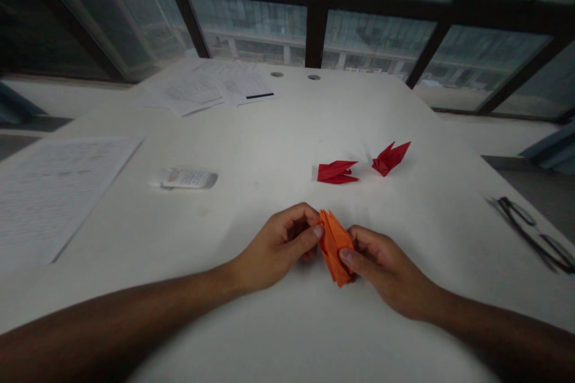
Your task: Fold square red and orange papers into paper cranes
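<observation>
An orange folded paper piece (333, 245) is held between both hands above the white table (269, 149). My left hand (283, 245) pinches its upper left edge between thumb and fingers. Closed on its lower right side is my right hand (386, 269), thumb pressed on the front. The piece stands tilted, with several pointed layers at its top and bottom. Just beyond the hands lies a red folded paper piece (336, 172), its points toward the right. A second red folded piece (390, 159) rests to the right of it, its points up and right.
A white tube or bottle (184, 178) lies left of the hands. Printed sheets (58, 191) cover the left side, and more papers (193, 93) lie at the back left. Eyeglasses (534, 233) sit near the right edge. Windows stand behind the table.
</observation>
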The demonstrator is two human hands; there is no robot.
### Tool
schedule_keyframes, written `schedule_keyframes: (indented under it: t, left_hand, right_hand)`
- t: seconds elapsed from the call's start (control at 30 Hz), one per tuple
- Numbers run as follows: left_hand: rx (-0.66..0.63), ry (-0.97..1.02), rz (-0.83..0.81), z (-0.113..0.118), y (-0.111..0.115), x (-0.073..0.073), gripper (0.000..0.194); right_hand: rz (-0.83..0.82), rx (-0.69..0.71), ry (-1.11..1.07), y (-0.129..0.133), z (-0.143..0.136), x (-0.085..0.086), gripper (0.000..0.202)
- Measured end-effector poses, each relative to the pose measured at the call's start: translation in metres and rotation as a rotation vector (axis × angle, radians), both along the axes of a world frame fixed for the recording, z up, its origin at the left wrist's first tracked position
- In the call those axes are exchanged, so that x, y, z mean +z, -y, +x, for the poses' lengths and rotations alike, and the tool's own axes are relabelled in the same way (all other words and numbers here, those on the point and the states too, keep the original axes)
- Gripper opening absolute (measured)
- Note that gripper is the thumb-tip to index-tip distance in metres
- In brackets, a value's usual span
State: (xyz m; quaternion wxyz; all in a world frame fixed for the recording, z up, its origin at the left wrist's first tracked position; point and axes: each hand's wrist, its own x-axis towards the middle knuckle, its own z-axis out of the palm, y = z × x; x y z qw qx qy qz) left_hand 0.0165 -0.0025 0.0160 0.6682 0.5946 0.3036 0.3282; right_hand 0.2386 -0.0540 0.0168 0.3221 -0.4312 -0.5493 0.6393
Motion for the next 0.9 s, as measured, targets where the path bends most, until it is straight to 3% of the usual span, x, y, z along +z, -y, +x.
schedule_keyframes:
  t: [0.27,0.43,0.7,0.9]
  left_hand:
    - [0.007,-0.029,-0.01,-0.001,-0.004,0.001,0.037]
    - [-0.016,0.047,-0.064,-0.002,-0.006,-0.005,0.042]
    - [-0.108,-0.032,-0.01,-0.004,-0.003,0.0,0.037]
    - [-0.066,-0.029,-0.003,-0.003,-0.004,-0.005,0.037]
  right_hand:
    - [-0.038,0.048,0.009,0.0,0.001,0.001,0.032]
    - [-0.062,0.008,-0.036,-0.002,0.001,0.0,0.031]
    - [-0.055,-0.039,-0.048,-0.001,-0.002,-0.006,0.025]
    - [0.084,-0.152,0.034,0.008,-0.004,-0.014,0.021]
